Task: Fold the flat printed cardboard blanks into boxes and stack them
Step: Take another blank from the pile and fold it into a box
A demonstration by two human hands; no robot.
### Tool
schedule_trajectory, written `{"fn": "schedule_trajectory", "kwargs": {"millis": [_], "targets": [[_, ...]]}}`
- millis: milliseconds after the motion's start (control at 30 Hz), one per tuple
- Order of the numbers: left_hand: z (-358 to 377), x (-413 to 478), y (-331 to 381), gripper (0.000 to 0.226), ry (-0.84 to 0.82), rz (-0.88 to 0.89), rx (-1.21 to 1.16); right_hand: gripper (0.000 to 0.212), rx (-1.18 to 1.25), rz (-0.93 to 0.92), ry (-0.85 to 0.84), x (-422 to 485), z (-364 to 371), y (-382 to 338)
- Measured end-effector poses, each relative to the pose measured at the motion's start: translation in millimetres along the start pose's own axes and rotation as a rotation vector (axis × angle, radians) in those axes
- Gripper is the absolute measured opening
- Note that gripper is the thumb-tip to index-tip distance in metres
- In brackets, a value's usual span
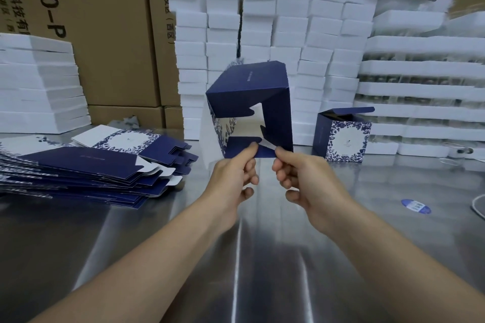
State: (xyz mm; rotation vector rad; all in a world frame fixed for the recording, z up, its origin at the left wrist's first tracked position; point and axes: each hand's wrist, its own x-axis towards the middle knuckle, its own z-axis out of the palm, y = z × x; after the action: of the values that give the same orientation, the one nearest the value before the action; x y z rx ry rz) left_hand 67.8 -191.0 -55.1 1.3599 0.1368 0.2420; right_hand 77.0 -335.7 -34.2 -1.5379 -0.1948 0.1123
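At ten o'clock a stack of white foam slabs (39, 81) sits on the table (236, 257), with brown cartons (110, 34) standing behind it. Just below, at nine o'clock, lies the pile of flat blanks (86, 173), dark blue with white flower print, fanned out and sloping toward me. My left grip (231, 181) is narrow, thumb and forefinger pinching the small blue flap (241, 145) at the bottom edge of the half-folded box (246, 92), my other fingers curled under. I hold that box up off the table at twelve o'clock, dead centre, tilted so that its open end faces me; the flaps there are only partly folded in and the white inside shows through the gap between them. Behind it rises a wall of white foam blocks (262, 34). My right grip (304, 178) is narrow too, pinching the neighbouring flap (266, 152) at the same bottom edge, just beside my left thumb. At three o'clock from the held box a finished box (343, 136) stands on the table, its lid flap up and its flowered face toward me. Farther right are stacked foam trays (420, 92), and at four o'clock a blue sticker (416, 206) lies flat on the table.
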Motion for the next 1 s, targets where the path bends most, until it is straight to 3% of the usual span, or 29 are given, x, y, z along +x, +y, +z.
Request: {"fn": "schedule_trajectory", "kwargs": {"millis": [200,400,567,667,700,767,900,1000], "targets": [[-4,6,1,0.054,0.2,-0.039,-0.073,0.037,-0.001,0.027,0.012,4,-2,3],[-7,12,-1,0.042,0.224,-0.043,-0.079,0.039,-0.051,0.019,0.04,5,-1,5],[-10,10,-1,0.043,0.025,-0.035,0.066,0.037,-0.008,-0.036,0.14,10,-5,1],[-20,4,8,0.048,-0.281,0.002,0.405,0.04,0.061,-0.117,0.206,12,-13,-6],[-22,4,10,0.043,-0.306,0.005,0.51,0.042,0.085,-0.135,0.228,12,-16,-7],[-26,4,11,0.028,-0.177,0.016,0.543,0.048,0.103,-0.164,0.278,14,-20,-9],[-32,13,17,0.035,0.111,0.134,0.234,0.047,-0.036,-0.296,0.374,14,-25,-7],[-36,14,25,0.027,0.127,0.195,0.082,0.05,-0.218,-0.376,0.398,16,-26,-1]]}}
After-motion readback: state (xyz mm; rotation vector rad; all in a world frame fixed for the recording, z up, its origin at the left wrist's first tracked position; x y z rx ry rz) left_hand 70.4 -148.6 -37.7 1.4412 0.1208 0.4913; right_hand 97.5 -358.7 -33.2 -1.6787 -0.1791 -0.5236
